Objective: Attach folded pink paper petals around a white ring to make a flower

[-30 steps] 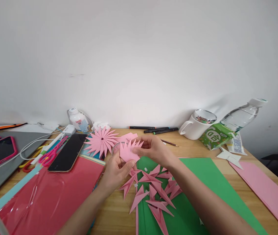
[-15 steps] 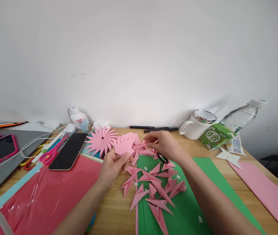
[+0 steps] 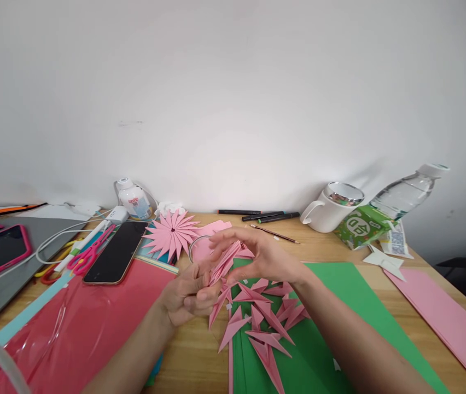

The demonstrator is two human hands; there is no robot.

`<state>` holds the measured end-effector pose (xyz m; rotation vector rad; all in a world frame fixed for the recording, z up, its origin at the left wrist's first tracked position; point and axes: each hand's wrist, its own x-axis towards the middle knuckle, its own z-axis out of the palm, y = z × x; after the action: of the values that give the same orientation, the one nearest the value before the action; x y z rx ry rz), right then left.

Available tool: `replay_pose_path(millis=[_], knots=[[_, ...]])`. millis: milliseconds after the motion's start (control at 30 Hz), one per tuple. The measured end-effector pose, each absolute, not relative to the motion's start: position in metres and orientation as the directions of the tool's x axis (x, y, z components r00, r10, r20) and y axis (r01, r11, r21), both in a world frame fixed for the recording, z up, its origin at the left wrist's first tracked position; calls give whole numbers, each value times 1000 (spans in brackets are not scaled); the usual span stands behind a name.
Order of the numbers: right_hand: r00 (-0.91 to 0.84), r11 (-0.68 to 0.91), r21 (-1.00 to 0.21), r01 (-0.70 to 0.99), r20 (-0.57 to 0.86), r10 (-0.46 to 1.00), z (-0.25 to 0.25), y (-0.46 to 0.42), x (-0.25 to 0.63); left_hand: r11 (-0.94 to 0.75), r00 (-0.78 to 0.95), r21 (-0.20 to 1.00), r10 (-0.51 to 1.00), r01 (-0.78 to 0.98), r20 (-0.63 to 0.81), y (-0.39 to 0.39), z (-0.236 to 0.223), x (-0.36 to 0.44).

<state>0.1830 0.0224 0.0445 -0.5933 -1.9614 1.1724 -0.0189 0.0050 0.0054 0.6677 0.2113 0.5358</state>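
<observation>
My left hand [image 3: 190,290] is closed on the lower end of a pleated bundle of pink folded paper [image 3: 225,261], held above the desk. My right hand [image 3: 263,254] curves over the same bundle, fingers on its far side and thumb on the near side. A thin dark-rimmed ring [image 3: 191,250] shows just behind the fingers; its kind is unclear. Under my hands, several loose pink folded paper pieces [image 3: 269,339] lie on green paper [image 3: 339,323]. A pink pleated paper rosette [image 3: 172,231] lies behind my left hand.
Left: a phone [image 3: 116,254], pink scissors [image 3: 89,257], red sheets [image 3: 105,328] and a white bottle [image 3: 132,200]. Markers [image 3: 239,212] and a pencil [image 3: 276,233] lie along the wall. Right: a white mug [image 3: 331,208], a water bottle [image 3: 407,191] and pink strips [image 3: 442,323].
My right hand has moved left to the paper in my left hand. That paper has turned from a spread fan to edge-on pleats. The ring has shifted left, and the pencil has come into view.
</observation>
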Motion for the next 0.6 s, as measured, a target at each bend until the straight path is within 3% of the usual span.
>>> replay_pose_path(millis=[133,300,467,600], knots=[[-562,400,-910,-108,388,731,40,20,176,718,877,580,480,-385,-12,5,5,-18],[-487,312,-946,-84,312,815,36,19,172,684,861,621,508,-383,-29,6,5,-16],[-420,194,-979,-68,204,884,40,24,177,385,654,872,749,-303,-104,7,6,-9],[-344,132,-991,16,118,932,42,27,178,70,427,988,904,-135,-6,3,6,0]])
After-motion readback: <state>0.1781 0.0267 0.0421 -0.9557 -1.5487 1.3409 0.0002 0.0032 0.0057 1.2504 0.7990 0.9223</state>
